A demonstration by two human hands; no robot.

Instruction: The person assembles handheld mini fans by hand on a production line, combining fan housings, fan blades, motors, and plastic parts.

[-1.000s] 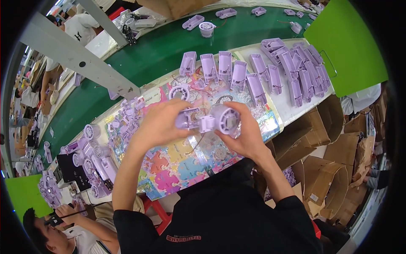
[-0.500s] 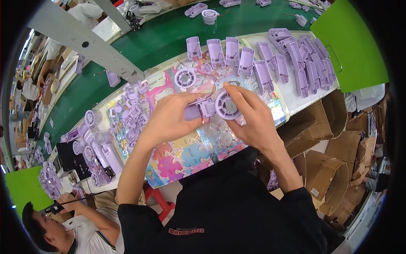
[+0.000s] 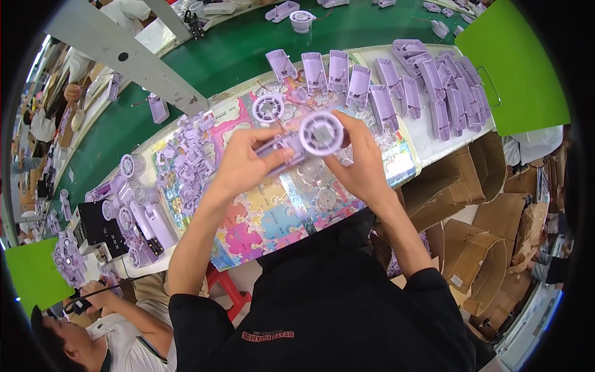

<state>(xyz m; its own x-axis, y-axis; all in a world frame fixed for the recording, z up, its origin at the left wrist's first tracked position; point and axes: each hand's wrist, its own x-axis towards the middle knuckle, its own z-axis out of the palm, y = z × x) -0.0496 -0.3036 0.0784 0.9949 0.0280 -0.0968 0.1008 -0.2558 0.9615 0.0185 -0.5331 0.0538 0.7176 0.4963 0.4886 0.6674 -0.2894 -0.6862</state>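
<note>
My left hand (image 3: 245,162) is closed round a light purple fan handle shell (image 3: 277,154), its thumb pressed on the inner side. At the end of this handle sits a round purple fan head (image 3: 321,134), a spoked ring with a grey middle. My right hand (image 3: 361,162) grips the ring from the right, between thumb and fingers. Motion blurs the held parts, so I cannot tell whether head and handle are joined. Beyond my hands, another round fan head (image 3: 268,109) with thin wires lies on the colourful patterned mat (image 3: 273,217).
A heap of small purple parts (image 3: 189,155) lies left on the mat. Several open handle shells (image 3: 313,71) stand along the far side, more stacked at right. Assembled-looking fans (image 3: 145,217) sit at left near another person (image 3: 124,328). Cardboard boxes (image 3: 474,260) are at right, beyond a green conveyor (image 3: 235,59).
The fan head has come up and left against the handle, and both hands have moved with it. The handle has turned to a slant. A far-left shell now leans differently.
</note>
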